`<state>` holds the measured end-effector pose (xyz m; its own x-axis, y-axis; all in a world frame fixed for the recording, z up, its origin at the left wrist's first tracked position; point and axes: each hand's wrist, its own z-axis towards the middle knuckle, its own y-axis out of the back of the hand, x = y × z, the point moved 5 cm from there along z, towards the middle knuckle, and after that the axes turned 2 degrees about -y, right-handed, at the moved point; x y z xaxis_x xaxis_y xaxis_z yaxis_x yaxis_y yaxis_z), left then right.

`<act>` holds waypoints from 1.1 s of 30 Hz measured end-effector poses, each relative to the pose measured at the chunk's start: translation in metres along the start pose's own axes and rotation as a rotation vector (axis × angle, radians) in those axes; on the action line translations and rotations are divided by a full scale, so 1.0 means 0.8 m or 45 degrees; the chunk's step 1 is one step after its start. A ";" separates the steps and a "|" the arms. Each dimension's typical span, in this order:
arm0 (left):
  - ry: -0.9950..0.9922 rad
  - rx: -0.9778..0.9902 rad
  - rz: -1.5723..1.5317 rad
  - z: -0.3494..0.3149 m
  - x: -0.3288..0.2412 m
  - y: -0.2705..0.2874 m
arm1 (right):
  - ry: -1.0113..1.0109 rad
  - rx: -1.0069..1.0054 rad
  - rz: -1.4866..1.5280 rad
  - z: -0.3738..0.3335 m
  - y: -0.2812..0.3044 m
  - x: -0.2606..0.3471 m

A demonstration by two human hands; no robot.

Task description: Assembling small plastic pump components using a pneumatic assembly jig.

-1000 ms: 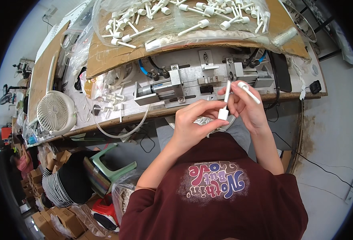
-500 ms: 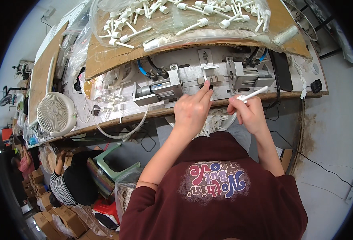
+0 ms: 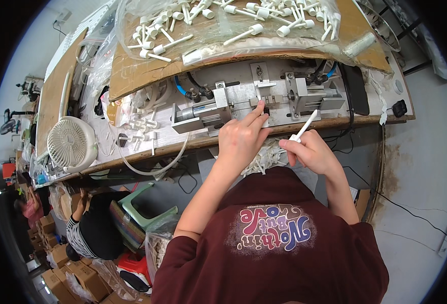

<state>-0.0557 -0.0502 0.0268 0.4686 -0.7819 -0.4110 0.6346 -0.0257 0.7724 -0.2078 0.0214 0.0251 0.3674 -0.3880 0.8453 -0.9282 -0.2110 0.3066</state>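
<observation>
My left hand (image 3: pixel 239 141) reaches to the metal fixture (image 3: pixel 271 101) in the middle of the bench, its index finger stretched along a white plastic rod (image 3: pixel 258 93) seated there. The rod's near end shows between index finger and thumb; the other fingers are curled. My right hand (image 3: pixel 314 153), closer to me and to the right, pinches another white plastic rod (image 3: pixel 307 125), which points up and to the right. Its lower end, near the fingertips, is wider. Metal clamp units with cylinders stand left (image 3: pixel 203 112) and right (image 3: pixel 314 96) of the fixture.
Many white rods with cylindrical heads (image 3: pixel 243 34) lie on plastic-covered cardboard behind. A white fan (image 3: pixel 71 144) and several white parts (image 3: pixel 142 125) are on the left. White pieces (image 3: pixel 266 158) lie in a container below the bench edge. Another person (image 3: pixel 99 228) is at lower left.
My right hand has come nearer to me and slightly left, and its rod now points more steeply upward. My left hand has barely moved at the fixture.
</observation>
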 end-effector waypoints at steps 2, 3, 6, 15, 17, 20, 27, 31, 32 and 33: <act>0.049 0.092 -0.348 0.002 -0.006 0.014 | 0.028 -0.002 0.025 0.001 0.002 -0.006; 0.077 0.140 -0.517 0.002 -0.012 0.021 | 0.044 -0.002 0.060 0.002 0.000 -0.010; -0.281 0.040 -0.673 0.001 -0.039 0.035 | 0.077 0.054 0.066 0.001 -0.007 -0.010; -0.192 0.000 -0.632 -0.008 -0.044 0.040 | 0.164 0.309 0.078 0.000 -0.016 0.003; -0.170 -0.015 -0.561 -0.009 -0.044 0.042 | 0.144 0.262 0.193 -0.004 -0.011 0.009; -0.085 -0.107 -0.574 -0.012 -0.035 0.043 | 0.279 -0.167 0.237 -0.020 0.000 0.024; 0.025 -0.150 -0.570 -0.018 -0.021 0.048 | 2.018 -1.010 0.232 -0.176 0.002 0.115; 0.032 -0.105 -0.570 -0.017 -0.026 0.045 | 2.138 -1.030 0.220 -0.230 0.003 0.180; 0.012 -0.097 -0.560 -0.015 -0.030 0.045 | 2.349 -1.024 0.408 -0.223 0.000 0.194; -0.003 -0.108 -0.556 -0.015 -0.030 0.044 | 2.554 -1.001 0.614 -0.219 -0.002 0.201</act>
<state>-0.0371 -0.0245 0.0583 0.1439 -0.7103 -0.6890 0.8208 -0.3032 0.4840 -0.1574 0.1165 0.2375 0.1208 0.9907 -0.0620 -0.9222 0.0889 -0.3764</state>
